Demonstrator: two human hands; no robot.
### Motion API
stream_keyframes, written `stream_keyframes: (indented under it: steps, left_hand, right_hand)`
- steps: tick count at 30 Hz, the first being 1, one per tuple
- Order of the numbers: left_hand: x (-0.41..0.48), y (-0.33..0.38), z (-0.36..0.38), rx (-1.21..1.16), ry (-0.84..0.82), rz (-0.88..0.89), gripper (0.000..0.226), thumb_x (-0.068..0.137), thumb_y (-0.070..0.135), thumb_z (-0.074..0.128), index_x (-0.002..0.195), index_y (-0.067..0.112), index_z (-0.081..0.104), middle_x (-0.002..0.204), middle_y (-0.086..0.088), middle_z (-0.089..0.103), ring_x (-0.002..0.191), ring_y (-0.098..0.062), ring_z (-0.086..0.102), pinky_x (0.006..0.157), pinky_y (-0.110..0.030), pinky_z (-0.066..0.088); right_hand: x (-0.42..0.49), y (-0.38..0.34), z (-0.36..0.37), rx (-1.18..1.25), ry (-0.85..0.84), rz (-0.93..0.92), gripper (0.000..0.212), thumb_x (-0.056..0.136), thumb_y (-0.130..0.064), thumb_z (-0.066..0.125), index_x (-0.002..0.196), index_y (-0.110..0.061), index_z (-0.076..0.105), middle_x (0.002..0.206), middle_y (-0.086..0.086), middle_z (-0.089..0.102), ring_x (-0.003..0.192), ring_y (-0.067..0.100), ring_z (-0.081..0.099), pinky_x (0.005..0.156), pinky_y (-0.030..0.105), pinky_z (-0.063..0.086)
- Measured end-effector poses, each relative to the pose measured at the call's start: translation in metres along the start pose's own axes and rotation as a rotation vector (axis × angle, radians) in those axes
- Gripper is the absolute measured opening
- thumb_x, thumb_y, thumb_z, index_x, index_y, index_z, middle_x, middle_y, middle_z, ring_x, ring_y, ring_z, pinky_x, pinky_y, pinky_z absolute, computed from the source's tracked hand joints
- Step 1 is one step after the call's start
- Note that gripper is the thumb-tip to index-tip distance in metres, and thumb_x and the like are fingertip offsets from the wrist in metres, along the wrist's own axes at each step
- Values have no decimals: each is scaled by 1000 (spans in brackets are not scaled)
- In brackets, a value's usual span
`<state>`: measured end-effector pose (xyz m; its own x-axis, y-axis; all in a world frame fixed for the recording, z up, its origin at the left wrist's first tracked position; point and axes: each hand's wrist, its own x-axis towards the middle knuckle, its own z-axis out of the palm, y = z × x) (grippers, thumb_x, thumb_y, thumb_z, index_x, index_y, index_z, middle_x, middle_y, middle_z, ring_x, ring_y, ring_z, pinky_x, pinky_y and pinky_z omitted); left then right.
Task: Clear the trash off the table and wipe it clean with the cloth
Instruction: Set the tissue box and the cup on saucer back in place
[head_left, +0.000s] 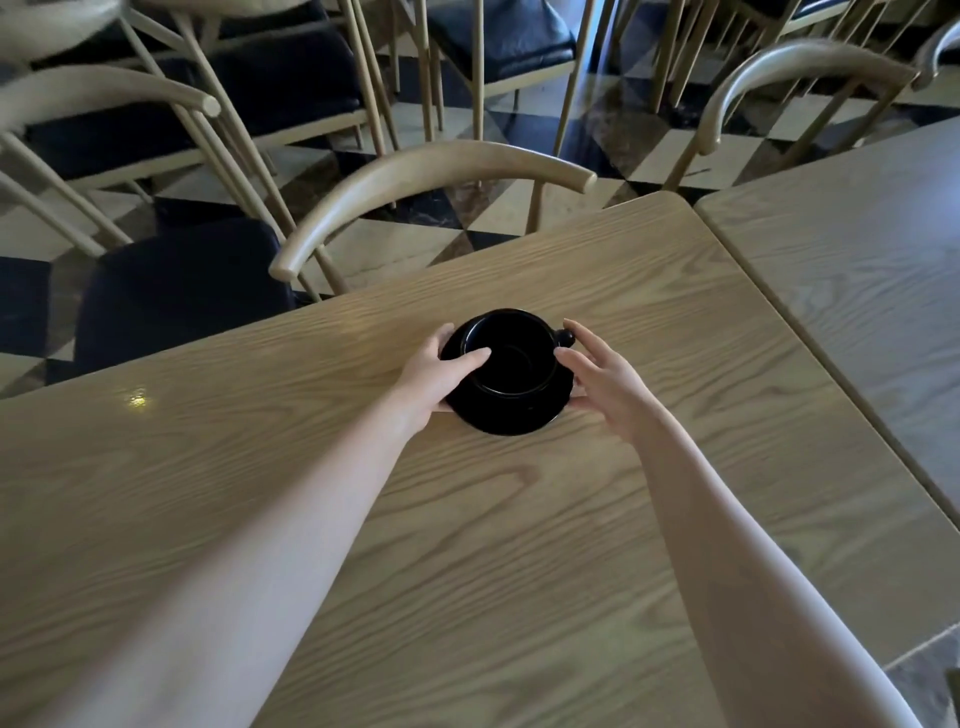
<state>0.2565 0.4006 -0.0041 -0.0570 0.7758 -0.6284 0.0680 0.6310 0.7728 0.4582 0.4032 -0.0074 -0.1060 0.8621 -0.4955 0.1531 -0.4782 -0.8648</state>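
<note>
A black cup (506, 358) stands on a black saucer (511, 415) near the middle of the light wooden table (363, 519). The cup's handle points to the right. My left hand (441, 371) grips the saucer's left edge, with the thumb lying over the cup's rim. My right hand (602, 382) holds the saucer's right edge, its fingers beside the cup's handle. The cup looks empty inside. No cloth and no trash are in view.
A wooden chair (431, 176) with a dark seat stands at the table's far side. A second table (857, 249) adjoins on the right across a narrow gap. More chairs stand on the chequered floor behind.
</note>
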Motion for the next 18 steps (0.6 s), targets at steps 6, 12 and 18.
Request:
stream_keyframes:
  steps: [6,12,18]
  left_hand:
    - [-13,-4,-19,-2,-1,40,50,83,38,66,130,32,49,126,7,52,110,-16,56,86,-39,55]
    - [-33,-13,-52,-48,-5,66,39,88,37,60,124,26,53,110,6,59,92,-6,60,67,-28,56]
    - [-56,-30,-97,-117,87,98,41,88,34,60,127,21,53,104,9,61,88,-3,58,65,-24,53]
  right_hand:
    - [-8,-4,13,-10,-46,3,34,90,-18,55,122,-26,51,84,0,62,67,4,62,71,32,57]
    - [-19,-14,43,-91,-78,-23,35,89,-23,59,121,-17,47,103,2,66,88,9,63,81,32,56]
    - [-30,-24,93,-80,-124,-56,36,89,-19,59,123,-15,46,104,4,65,83,6,65,74,22,57]
